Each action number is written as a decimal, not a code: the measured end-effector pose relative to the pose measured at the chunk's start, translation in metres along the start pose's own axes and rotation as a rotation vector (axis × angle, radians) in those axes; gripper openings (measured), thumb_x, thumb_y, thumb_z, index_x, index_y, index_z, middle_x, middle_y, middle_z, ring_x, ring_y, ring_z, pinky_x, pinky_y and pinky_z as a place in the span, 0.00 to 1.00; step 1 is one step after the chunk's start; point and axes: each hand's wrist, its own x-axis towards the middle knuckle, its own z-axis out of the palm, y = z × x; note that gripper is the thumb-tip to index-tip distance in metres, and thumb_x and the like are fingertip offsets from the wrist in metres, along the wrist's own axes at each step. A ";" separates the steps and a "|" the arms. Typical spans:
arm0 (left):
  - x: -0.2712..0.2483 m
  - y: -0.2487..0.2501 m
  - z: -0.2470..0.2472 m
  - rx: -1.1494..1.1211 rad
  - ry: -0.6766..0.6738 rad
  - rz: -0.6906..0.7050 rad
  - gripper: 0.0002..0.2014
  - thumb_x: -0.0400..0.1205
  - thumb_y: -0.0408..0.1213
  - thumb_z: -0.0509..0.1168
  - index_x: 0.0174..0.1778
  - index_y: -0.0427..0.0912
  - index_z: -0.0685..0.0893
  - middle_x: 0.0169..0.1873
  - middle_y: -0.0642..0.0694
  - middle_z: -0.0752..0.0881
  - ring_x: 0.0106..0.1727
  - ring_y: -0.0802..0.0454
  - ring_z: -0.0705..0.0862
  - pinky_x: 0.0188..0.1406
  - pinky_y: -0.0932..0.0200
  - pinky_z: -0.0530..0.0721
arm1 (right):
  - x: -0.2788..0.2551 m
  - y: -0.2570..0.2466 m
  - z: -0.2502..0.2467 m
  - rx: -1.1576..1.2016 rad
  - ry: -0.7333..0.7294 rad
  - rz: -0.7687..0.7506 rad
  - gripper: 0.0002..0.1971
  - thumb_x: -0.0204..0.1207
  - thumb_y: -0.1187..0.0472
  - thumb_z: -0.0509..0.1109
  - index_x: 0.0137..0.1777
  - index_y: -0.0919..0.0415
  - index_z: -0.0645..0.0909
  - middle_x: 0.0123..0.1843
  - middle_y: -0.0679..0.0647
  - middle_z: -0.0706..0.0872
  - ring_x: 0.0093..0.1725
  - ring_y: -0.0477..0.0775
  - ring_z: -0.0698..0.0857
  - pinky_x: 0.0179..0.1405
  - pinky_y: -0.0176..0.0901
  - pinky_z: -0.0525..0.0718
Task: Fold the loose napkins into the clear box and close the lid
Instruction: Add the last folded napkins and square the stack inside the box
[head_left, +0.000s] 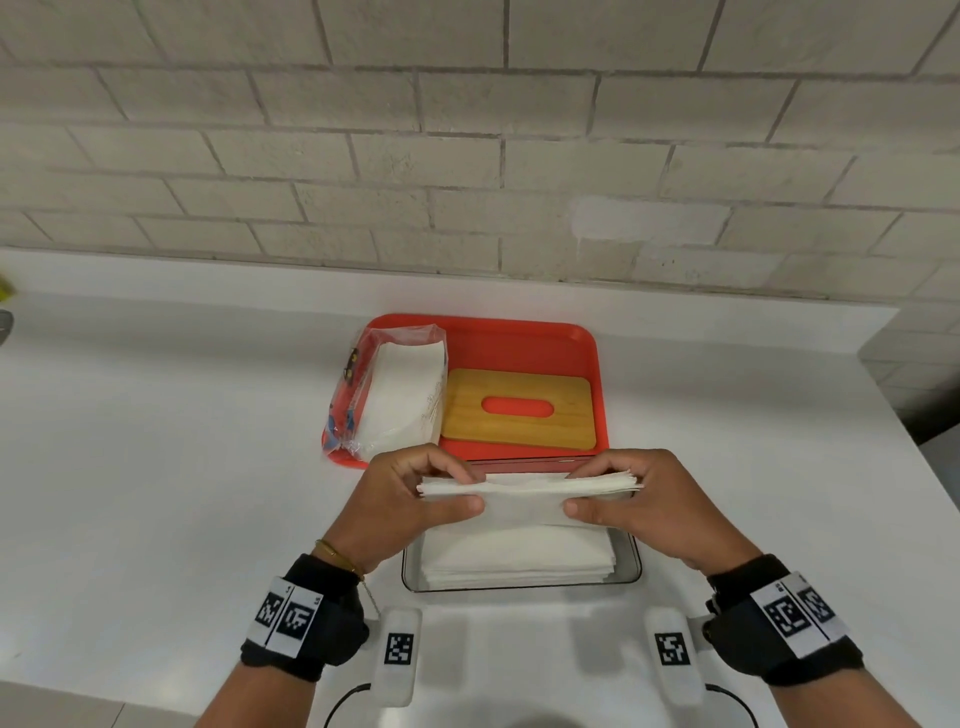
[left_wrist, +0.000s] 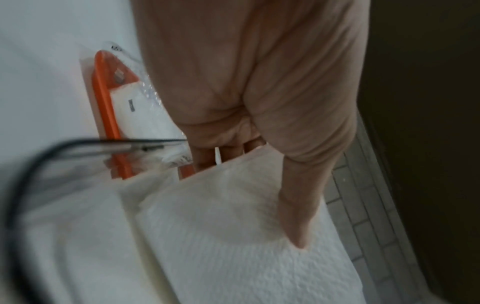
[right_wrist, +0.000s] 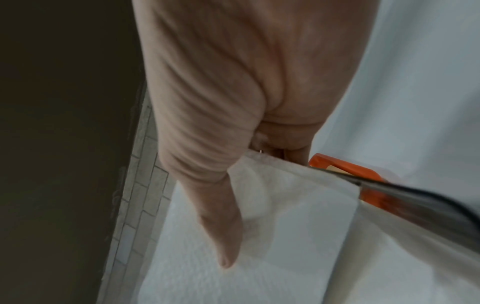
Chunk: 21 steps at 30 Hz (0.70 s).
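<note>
Both hands hold a thick stack of white napkins (head_left: 524, 493) just above the clear box (head_left: 631, 564). My left hand (head_left: 415, 499) pinches the stack's left end between thumb and fingers. My right hand (head_left: 639, 499) pinches its right end the same way. The stack (left_wrist: 233, 226) hangs folded, its lower half (right_wrist: 272, 246) drooping toward the napkins (head_left: 519, 558) lying in the box. The wooden lid (head_left: 519, 410) with an oval slot lies flat on the red tray (head_left: 519, 343) behind the box.
A plastic pack of more white napkins (head_left: 400, 395) lies on the tray's left side. The white counter (head_left: 182, 467) runs back to a brick wall (head_left: 467, 156). The counter's right edge drops off at the far right.
</note>
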 end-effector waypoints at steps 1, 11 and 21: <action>0.000 -0.001 -0.002 0.050 -0.021 0.007 0.16 0.69 0.29 0.86 0.50 0.40 0.91 0.52 0.46 0.95 0.57 0.51 0.92 0.59 0.56 0.90 | 0.000 -0.001 0.000 -0.026 -0.017 -0.003 0.16 0.63 0.54 0.91 0.50 0.44 0.94 0.54 0.41 0.94 0.56 0.42 0.92 0.65 0.49 0.87; 0.004 -0.017 0.007 0.431 -0.047 0.071 0.22 0.73 0.34 0.84 0.60 0.55 0.90 0.51 0.61 0.92 0.55 0.62 0.90 0.54 0.69 0.86 | -0.006 0.002 -0.003 -0.157 0.005 -0.045 0.25 0.65 0.55 0.90 0.60 0.35 0.89 0.56 0.37 0.93 0.60 0.41 0.90 0.70 0.57 0.85; 0.009 -0.003 -0.010 0.232 0.041 -0.133 0.20 0.77 0.33 0.81 0.64 0.47 0.86 0.55 0.55 0.94 0.54 0.58 0.93 0.57 0.54 0.93 | -0.002 -0.007 -0.013 -0.007 0.077 0.010 0.16 0.71 0.58 0.86 0.58 0.48 0.90 0.51 0.44 0.96 0.48 0.49 0.95 0.54 0.41 0.92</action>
